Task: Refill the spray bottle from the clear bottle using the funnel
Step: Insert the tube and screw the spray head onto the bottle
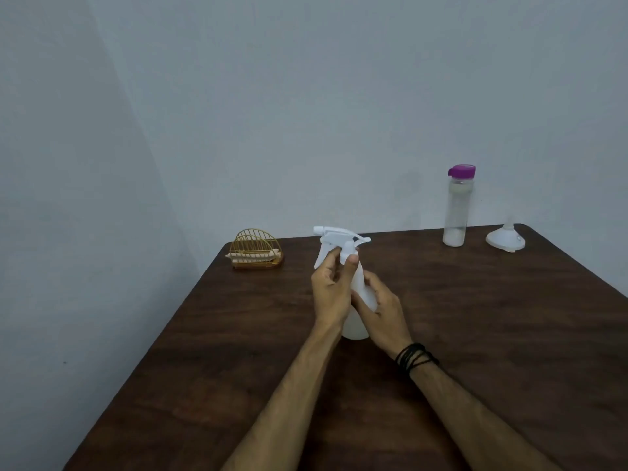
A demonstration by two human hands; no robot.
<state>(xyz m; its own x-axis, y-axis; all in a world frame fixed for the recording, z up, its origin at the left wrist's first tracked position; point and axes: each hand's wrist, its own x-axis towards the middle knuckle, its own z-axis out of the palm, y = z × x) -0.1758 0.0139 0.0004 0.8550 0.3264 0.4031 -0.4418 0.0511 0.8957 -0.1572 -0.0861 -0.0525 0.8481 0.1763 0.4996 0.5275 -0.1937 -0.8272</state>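
Observation:
A white spray bottle (356, 322) stands upright in the middle of the dark wooden table (475, 334), its trigger head (336, 234) pointing left. My left hand (331, 290) grips the collar just under the trigger head. My right hand (384, 311) wraps around the bottle's body lower down. The clear bottle (457, 209) with a purple cap stands at the back right, with a little liquid at its bottom. The white funnel (505, 237) rests mouth-down to its right, spout up.
A gold wire holder (255, 249) with pale items in it sits at the table's back left corner. Grey walls close in behind and to the left. The table's left edge runs diagonally toward me.

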